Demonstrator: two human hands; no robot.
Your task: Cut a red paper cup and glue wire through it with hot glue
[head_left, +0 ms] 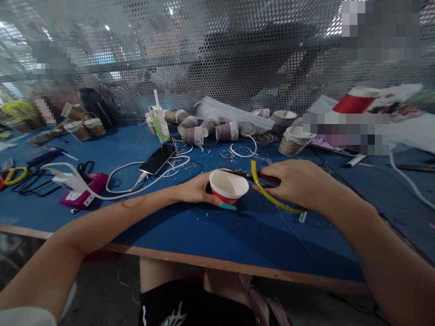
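Note:
My left hand is wrapped round a red and white paper cup, tilted so its white inside faces up. There is a teal tip on the thumb at the front of the cup. My right hand grips scissors with red and yellow handle parts. Their dark blades point left, at the far rim of the cup; whether they touch it I cannot tell. A yellow curved strip bows out below the right hand.
Behind the hands lie a phone with white cables, a drink carton and several twine-wrapped cups. A magenta power strip sits left. A wrapped cup stands right. A perforated metal screen closes off the back.

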